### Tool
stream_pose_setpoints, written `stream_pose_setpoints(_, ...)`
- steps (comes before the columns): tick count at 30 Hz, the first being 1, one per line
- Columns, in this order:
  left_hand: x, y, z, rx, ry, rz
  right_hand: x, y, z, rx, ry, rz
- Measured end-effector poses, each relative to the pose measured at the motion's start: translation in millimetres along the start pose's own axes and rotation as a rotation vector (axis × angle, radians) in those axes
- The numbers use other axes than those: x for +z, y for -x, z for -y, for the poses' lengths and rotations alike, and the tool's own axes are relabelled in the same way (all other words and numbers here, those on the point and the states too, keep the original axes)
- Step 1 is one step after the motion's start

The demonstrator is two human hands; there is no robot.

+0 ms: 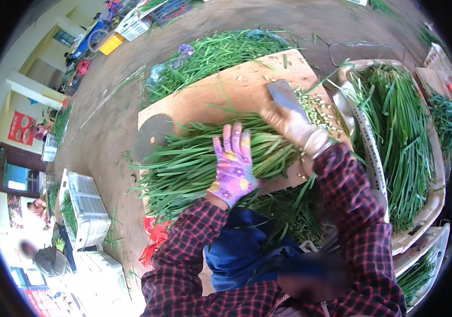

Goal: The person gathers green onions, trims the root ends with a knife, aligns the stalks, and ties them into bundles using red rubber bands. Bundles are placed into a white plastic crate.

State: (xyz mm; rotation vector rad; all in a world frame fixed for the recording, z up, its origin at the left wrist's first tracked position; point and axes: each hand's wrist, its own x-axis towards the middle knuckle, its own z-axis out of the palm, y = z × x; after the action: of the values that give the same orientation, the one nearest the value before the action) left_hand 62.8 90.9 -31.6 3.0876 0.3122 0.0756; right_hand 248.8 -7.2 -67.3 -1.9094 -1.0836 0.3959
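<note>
A pile of long green garlic chives lies across a wooden board. On top of it rests my left hand in a purple floral glove, palm down with the fingers spread. My right hand, in a pale glove and blurred, is at the cut ends of the stalks. It is closed around a wide metal cleaver; the handle is hidden by the hand. Short cut stem pieces are scattered on the board beside the blade.
A white plastic basket full of chives stands at the right. More loose chives lie beyond the board. A dark round disc is at the board's left. White crates and a person are at far left.
</note>
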Motion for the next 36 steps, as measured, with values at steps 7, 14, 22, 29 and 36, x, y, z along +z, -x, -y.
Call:
stream_pose_setpoints(7, -4.9, 1.0, 2.2, 0.032, 0.035, 0.036, -4.5, -50.6, 38.0, 0.016, 0.479, 0.439)
stream_pose_setpoints(14, 1.3, -21.1, 24.5, 0.278, -0.085, -0.011, 35.4, -53.3, -46.3, 0.118, 0.184, 0.510)
stream_pose_setpoints(22, 2.6, -35.4, 35.2, 0.150, 0.086, 0.242, 33.2, -53.6, -55.8, 0.297, 0.039, 0.348)
stream_pose_setpoints(29, 15.7, -39.6, 40.3, 0.167, 0.178, 0.177, 29.1, -50.1, -113.7, -0.023, 0.123, 0.063)
stream_pose_setpoints(36, 2.0, -58.1, 40.8, 0.157, 0.158, 0.325, 20.0, -37.8, -43.5, 0.526, -0.843, -0.048)
